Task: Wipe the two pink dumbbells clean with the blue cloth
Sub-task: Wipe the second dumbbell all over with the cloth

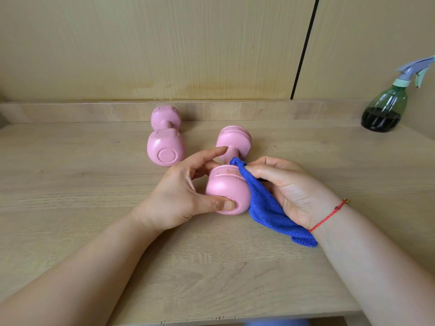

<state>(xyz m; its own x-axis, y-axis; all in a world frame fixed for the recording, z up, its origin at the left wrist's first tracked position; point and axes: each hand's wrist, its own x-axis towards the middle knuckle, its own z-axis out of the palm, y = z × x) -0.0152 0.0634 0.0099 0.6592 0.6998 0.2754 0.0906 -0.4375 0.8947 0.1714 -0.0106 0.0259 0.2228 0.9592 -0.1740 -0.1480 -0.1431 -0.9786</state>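
Two dumbbells on tabletop point(94, 184), long axes pointing away from the person; left dumbbell point(166, 147) free. At centre, left hand point(183, 196) fingers point(226, 204) curl round near head of right dumbbell point(227, 189); blue cloth point(266, 208) touches that head's right flank, pinched by right hand point(289, 189) fingers point(259, 171).

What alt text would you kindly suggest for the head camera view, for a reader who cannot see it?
A person's left hand steadies the near pink dumbbell on a wooden table while the right hand holds a blue cloth against its near end. A second pink dumbbell lies behind, a spray bottle far right.
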